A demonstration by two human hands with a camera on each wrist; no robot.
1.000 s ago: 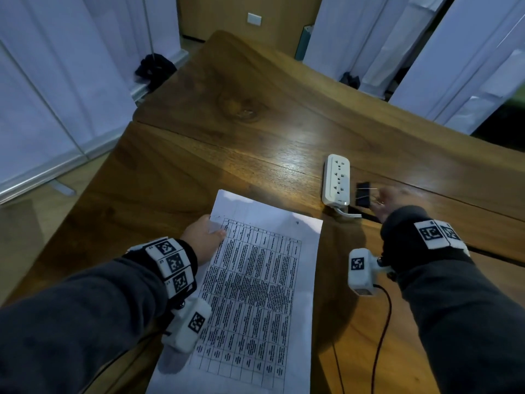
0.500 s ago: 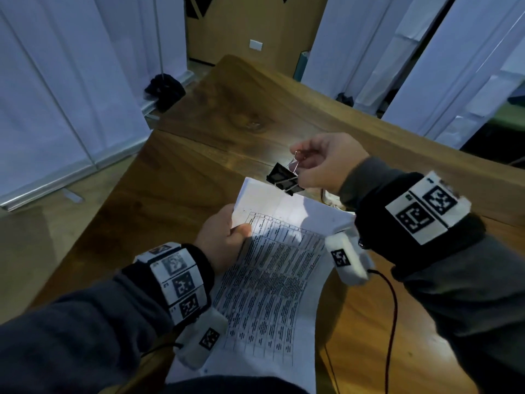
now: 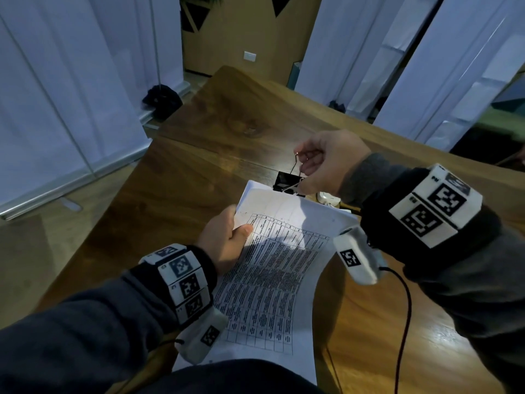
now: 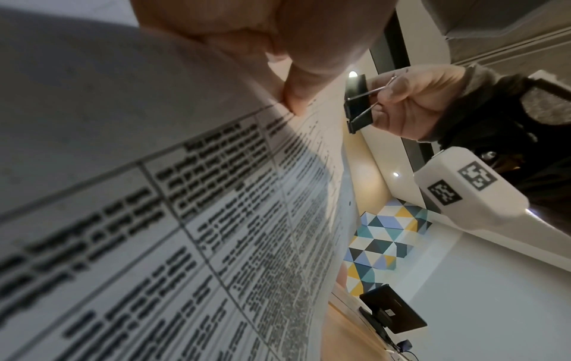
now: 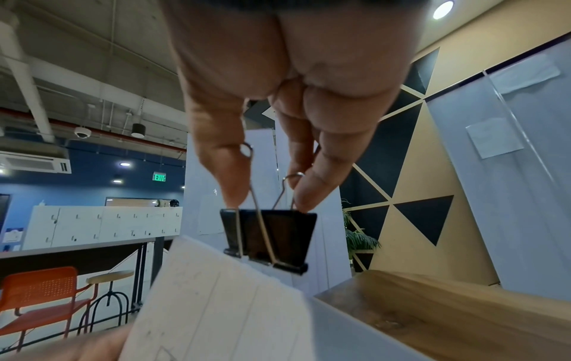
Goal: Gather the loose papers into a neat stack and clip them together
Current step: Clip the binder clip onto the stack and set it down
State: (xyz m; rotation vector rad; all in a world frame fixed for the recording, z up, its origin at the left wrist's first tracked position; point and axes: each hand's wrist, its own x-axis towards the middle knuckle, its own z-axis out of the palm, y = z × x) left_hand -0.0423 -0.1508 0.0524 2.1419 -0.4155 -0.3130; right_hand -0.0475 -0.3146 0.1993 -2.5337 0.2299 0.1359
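A stack of white papers [image 3: 278,251] printed with a table is lifted off the wooden table [image 3: 199,155], its far end raised. My left hand [image 3: 227,237] grips the stack at its upper left edge, thumb on top [image 4: 293,97]. My right hand [image 3: 321,163] pinches the wire handles of a black binder clip [image 3: 287,182] [image 5: 269,239] [image 4: 358,105]. The clip hangs right at the stack's top edge [image 5: 216,288], mouth toward the paper. Whether the clip's mouth touches the paper I cannot tell.
A white power strip [image 3: 328,198] lies on the table behind the papers, mostly hidden by my right hand. A dark cable [image 3: 403,322] runs from my right wrist camera across the table's near right. White panels stand left and behind; a black bundle [image 3: 162,99] lies on the floor.
My right hand picked the clip up beside the power strip and carried it left to the stack's top edge. My left hand raised the papers' far end off the table.
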